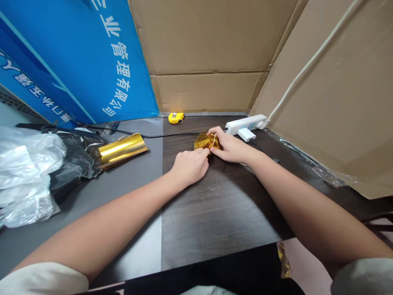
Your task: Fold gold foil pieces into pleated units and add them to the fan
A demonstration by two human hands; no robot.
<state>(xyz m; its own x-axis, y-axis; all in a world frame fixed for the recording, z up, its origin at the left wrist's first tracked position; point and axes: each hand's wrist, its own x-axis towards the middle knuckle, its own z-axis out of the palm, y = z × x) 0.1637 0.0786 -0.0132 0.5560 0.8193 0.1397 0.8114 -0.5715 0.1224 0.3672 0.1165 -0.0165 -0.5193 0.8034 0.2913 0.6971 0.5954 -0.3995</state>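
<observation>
A bunch of pleated gold foil lies on the dark wood-grain table, with a thin pale string or band across it. My left hand is closed at the near edge of the foil, thumb and finger pinched together. From the right, my right hand grips the same foil, its fingers over the far side and the thumb at the near side. Part of the foil is hidden under the right hand.
A yellow tape measure sits by the cardboard wall. Behind my right hand stands a white power strip with a white charger. At left lie a gold foil sheet, a black bag and clear plastic.
</observation>
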